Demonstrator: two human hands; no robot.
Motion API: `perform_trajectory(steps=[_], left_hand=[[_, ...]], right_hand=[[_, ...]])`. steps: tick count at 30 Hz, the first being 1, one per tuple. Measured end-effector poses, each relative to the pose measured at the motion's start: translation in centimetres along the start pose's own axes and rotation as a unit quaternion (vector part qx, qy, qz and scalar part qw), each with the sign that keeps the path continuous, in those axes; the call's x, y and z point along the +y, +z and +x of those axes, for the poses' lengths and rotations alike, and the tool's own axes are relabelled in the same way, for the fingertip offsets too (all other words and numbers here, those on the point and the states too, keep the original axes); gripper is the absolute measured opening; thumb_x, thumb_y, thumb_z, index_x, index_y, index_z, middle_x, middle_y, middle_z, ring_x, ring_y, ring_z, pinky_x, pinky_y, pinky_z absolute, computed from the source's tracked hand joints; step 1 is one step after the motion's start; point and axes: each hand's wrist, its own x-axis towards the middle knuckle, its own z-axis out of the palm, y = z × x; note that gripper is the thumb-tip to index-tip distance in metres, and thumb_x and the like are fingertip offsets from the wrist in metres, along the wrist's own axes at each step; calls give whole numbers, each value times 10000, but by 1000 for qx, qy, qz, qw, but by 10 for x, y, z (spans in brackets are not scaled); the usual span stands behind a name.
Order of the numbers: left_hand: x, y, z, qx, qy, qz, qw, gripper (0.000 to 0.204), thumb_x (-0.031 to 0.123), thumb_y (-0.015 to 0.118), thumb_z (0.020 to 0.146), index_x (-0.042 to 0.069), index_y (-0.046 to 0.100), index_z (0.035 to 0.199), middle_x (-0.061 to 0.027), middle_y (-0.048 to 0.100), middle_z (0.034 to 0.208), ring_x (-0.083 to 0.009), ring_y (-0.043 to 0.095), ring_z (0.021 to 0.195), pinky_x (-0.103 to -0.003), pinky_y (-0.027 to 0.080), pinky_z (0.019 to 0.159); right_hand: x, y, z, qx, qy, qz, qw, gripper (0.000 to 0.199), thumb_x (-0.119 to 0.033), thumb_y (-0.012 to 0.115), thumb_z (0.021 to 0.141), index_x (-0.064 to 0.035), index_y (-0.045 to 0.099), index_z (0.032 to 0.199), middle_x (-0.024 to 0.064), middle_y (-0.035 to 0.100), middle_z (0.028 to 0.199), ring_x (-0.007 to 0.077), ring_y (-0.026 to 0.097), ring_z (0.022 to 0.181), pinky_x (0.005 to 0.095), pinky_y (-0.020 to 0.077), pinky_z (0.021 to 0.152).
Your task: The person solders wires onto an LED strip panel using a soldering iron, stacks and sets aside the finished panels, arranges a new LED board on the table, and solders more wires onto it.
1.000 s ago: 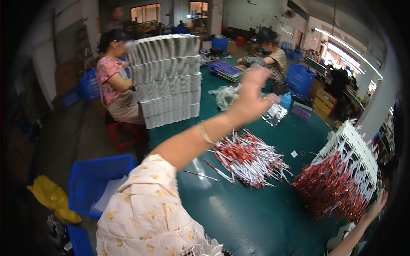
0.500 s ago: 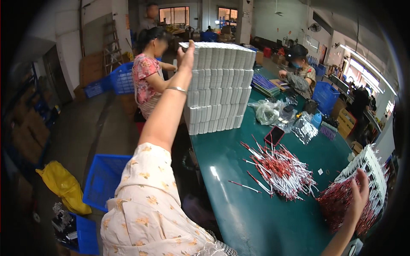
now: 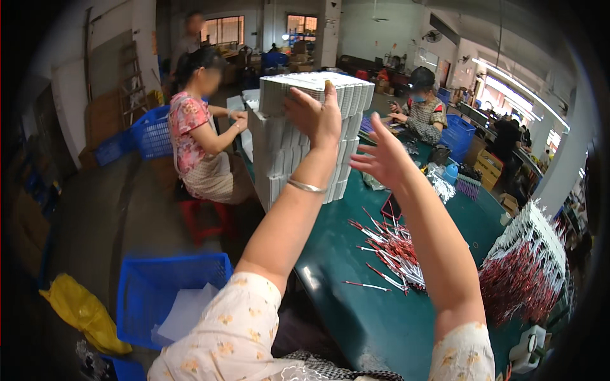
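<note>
A tall stack of white ribbed trays [image 3: 273, 149] rises at the table's far left edge, its top tier set slightly off from those below. My left hand [image 3: 316, 119] is at the near face of the top tier, fingers stretched and thumb up; its fingertips seem to touch the trays. Just right of the stack, my right hand [image 3: 386, 157] hangs in the air with fingers spread, holding nothing. Beneath my right forearm lies a loose pile of thin red-and-white sticks [image 3: 395, 251], partly hidden by the arm.
The green table [image 3: 337, 305] carries a phone [image 3: 391, 206], plastic bags and a large red-and-white bundle [image 3: 530, 267] at right. A blue crate [image 3: 143, 298] holding white sheets stands on the floor beside a yellow sack [image 3: 79, 311]. Co-workers sit left [image 3: 197, 140] and across [image 3: 422, 108].
My left hand has moved from the stack's top left corner to its near face. My right hand has come from beside the bundle to the stack's right side. The view has shifted.
</note>
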Motion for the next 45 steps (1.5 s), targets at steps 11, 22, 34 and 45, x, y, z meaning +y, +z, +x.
perform_trajectory(steps=[11,22,34,45], left_hand=[[-18,-79,-71,-168,-107,-392,898,755,411,517,996,29,161,1542,-147,201,1588,-247,217,1438,-391,184,1140],[-78,-165,-12,-339,-285,-522,729,947,728,434,887,-55,340,1413,-239,492,1333,-393,503,1209,-525,371,1071],[-79,-237,-98,-457,-328,-230,794,545,337,525,938,52,437,1394,-128,556,1345,-280,565,1200,-515,459,993],[-198,-268,-119,-364,-420,-209,805,525,332,548,891,43,505,1328,-113,588,1289,-269,571,1176,-479,486,953]], right_hand=[[-9,85,74,10,-38,81,996,530,-433,602,900,-110,517,1310,127,593,1255,314,597,1120,572,488,898],[54,42,-40,93,-149,200,964,592,-292,729,838,1,479,1287,164,582,1130,299,634,987,413,556,783],[190,36,-211,139,-81,149,976,782,-198,733,823,-68,309,1467,108,518,1293,184,519,1142,315,470,909],[302,54,-178,195,-39,105,974,870,-209,741,856,47,181,1470,171,466,1364,201,483,1226,295,421,1002]])
